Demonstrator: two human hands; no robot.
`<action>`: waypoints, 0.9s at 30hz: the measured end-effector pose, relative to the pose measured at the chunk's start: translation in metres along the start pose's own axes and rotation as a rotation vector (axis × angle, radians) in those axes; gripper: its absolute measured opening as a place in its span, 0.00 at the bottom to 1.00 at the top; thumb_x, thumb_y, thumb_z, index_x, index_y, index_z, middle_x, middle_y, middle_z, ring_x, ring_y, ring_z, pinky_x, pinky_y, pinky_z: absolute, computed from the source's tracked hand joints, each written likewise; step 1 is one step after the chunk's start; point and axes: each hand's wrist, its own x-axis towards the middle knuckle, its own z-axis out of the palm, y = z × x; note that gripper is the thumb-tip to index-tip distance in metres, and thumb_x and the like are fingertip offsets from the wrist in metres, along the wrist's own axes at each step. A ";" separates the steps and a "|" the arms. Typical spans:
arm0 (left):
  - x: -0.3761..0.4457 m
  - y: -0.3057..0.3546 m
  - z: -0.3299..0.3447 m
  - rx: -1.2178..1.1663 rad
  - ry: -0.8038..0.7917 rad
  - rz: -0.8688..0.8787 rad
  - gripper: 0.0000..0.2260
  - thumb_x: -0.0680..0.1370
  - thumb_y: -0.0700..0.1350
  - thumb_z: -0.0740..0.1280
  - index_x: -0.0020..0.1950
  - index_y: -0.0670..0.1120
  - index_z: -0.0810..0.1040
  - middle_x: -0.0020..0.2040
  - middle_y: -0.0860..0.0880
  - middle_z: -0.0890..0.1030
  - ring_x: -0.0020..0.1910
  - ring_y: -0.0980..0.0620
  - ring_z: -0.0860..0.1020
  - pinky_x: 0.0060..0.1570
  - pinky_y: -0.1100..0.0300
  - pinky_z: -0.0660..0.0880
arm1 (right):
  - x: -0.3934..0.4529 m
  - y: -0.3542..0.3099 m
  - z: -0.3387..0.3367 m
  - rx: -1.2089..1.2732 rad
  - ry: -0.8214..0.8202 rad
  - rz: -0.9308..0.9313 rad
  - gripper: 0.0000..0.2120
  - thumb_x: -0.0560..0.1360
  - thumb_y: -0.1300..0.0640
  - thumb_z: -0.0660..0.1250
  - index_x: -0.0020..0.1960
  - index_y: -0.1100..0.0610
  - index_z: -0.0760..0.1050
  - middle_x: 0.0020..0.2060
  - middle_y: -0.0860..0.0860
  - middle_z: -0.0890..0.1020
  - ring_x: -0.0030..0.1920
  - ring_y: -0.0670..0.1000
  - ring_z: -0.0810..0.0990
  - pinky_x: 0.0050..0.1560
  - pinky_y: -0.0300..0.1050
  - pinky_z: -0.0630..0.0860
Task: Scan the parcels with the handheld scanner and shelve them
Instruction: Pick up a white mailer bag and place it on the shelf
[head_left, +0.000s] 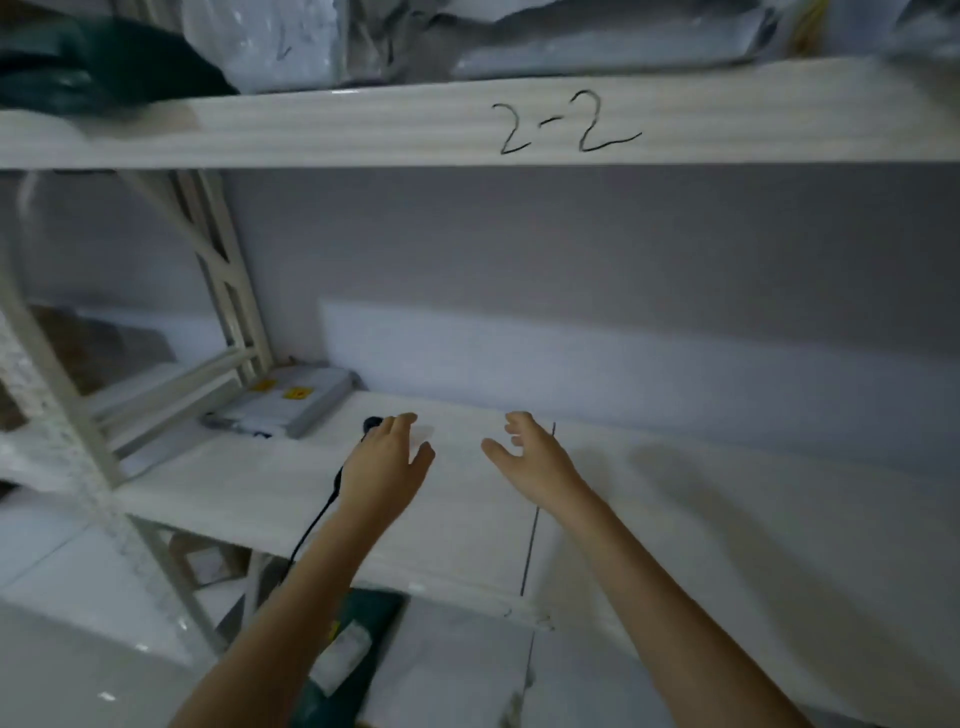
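Nearest the camera, below the shelf edge, a green parcel (348, 654) with a white label lies low down, partly hidden by the left forearm. Above it both arms reach over the white shelf (249, 483). The left hand (387, 457) lies over a dark handheld scanner (372, 423), whose black cable (317, 519) trails back off the shelf edge; most of the scanner is hidden, so whether the fingers wrap it or only rest on it I cannot tell. The right hand (524, 452) hovers with fingers spread and loosely curved, holding nothing. Further back at the left, a flat grey parcel (296, 402) with yellow stickers lies on the shelf; it looks like a soft, light poly bag, probably slippery, best taken by its long edges. Higher up, the board marked 2-2 (566, 124) carries more bagged parcels (597, 47).
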 end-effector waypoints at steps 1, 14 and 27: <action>0.001 -0.017 -0.004 -0.005 -0.015 -0.016 0.18 0.79 0.47 0.60 0.67 0.44 0.71 0.66 0.44 0.74 0.61 0.43 0.73 0.55 0.52 0.71 | 0.005 -0.007 0.016 0.014 -0.029 0.012 0.28 0.76 0.45 0.63 0.70 0.57 0.62 0.69 0.54 0.70 0.68 0.53 0.70 0.66 0.50 0.68; 0.044 -0.186 -0.049 0.013 -0.128 -0.206 0.22 0.79 0.48 0.60 0.72 0.42 0.65 0.70 0.42 0.71 0.67 0.42 0.71 0.62 0.49 0.69 | 0.075 -0.109 0.207 0.132 -0.218 0.095 0.25 0.77 0.50 0.63 0.68 0.61 0.63 0.62 0.57 0.74 0.63 0.57 0.73 0.57 0.43 0.69; 0.099 -0.282 -0.030 0.019 -0.246 -0.323 0.22 0.80 0.47 0.60 0.72 0.40 0.64 0.70 0.41 0.71 0.67 0.41 0.71 0.62 0.51 0.69 | 0.163 -0.112 0.285 0.274 -0.276 0.285 0.25 0.76 0.51 0.62 0.69 0.61 0.63 0.62 0.58 0.73 0.57 0.55 0.75 0.60 0.50 0.74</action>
